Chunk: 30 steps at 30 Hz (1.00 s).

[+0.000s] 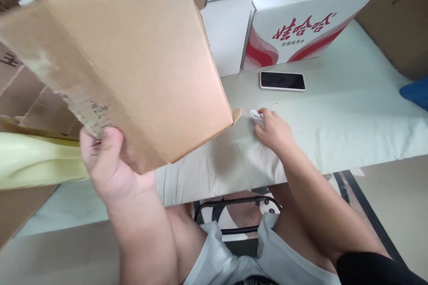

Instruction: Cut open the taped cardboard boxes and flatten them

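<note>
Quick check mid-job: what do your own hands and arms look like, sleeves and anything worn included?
The left hand is ungloved, its forearm bare down to the picture's lower edge. The right hand is ungloved too; a black fabric sleeve covers that arm from about the elbow. No watch or bracelet shows on either wrist.

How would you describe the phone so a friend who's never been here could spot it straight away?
Find the white box with red writing and red curves, standing on the pale green cloth. The phone lies flat just in front of it, beyond the right hand. Its glossy black face and thin pale rim set it apart from the box.
</note>
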Each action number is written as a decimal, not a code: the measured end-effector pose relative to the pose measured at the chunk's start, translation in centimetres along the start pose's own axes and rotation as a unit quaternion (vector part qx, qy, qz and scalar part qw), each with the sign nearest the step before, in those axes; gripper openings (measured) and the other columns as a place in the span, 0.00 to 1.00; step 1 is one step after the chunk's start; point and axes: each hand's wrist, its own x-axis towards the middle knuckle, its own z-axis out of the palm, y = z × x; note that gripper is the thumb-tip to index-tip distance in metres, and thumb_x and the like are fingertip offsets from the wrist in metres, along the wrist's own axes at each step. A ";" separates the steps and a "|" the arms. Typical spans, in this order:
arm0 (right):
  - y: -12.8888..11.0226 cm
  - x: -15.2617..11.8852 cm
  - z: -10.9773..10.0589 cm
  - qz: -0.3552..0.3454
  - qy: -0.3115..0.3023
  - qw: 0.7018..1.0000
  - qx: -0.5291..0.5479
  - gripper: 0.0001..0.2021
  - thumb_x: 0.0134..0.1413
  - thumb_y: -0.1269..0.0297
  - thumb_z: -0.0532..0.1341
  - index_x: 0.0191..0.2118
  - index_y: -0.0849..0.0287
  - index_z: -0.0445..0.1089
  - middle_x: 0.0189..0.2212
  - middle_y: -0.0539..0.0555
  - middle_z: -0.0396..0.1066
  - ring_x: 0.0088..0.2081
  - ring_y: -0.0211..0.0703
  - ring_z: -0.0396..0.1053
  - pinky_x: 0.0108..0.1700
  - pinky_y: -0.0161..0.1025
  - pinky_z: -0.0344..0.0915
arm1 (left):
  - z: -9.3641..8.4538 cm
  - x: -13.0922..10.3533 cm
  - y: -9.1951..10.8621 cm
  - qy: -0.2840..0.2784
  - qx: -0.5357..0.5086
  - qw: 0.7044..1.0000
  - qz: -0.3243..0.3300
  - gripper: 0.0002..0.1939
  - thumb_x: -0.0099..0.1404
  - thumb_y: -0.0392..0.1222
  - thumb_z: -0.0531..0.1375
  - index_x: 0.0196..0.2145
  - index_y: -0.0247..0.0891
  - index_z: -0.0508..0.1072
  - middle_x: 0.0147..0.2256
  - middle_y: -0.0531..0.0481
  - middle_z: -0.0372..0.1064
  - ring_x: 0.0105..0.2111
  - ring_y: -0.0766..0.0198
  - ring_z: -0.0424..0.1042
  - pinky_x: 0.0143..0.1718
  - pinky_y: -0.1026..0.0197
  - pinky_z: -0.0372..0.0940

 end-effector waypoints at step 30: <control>-0.5 -0.6 1.1 -0.075 -0.005 0.869 0.488 0.25 0.57 0.44 0.64 0.55 0.51 0.67 0.37 0.51 0.76 0.35 0.45 0.74 0.34 0.39 0.69 | -3.9 -1.4 -10.0 -0.131 0.174 0.972 -0.093 0.24 0.58 0.65 0.66 0.38 0.42 0.78 0.39 0.41 0.79 0.57 0.42 0.77 0.58 0.45 0.74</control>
